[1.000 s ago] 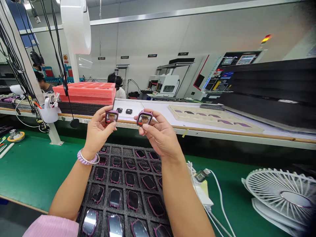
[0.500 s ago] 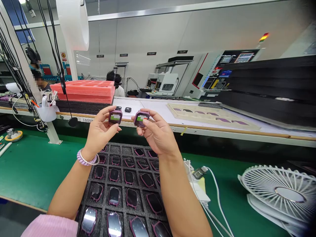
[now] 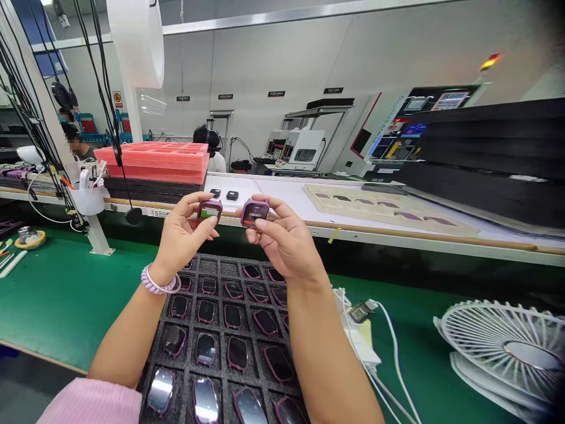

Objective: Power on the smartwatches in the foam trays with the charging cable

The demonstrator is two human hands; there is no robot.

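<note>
My left hand (image 3: 185,232) pinches a purple-framed smartwatch body (image 3: 209,210) by its edges, with the thumb over the lower part of its lit screen. Green and white show on that screen. In my right hand (image 3: 285,238) is a second smartwatch body (image 3: 255,212), its screen mostly dark with small light text and a red patch; the thumb presses at its lower right corner. Neither watch has a strap. Below both hands lies a black foam tray (image 3: 223,366), its pockets holding several more purple-framed watch bodies with dark screens. My forearms cover parts of the tray.
A shelf edge (image 3: 379,235) runs behind my hands, carrying two small black pieces (image 3: 232,195), a beige tray (image 3: 322,206) and stacked red foam trays (image 3: 154,154). To the right are white cables (image 3: 392,335) and a white fan (image 3: 498,330). A cup of tools (image 3: 88,200) hangs left.
The right watch's screen has gone from green and white to mostly dark with a red patch. My left thumb covers more of its screen. The view has shifted slightly.
</note>
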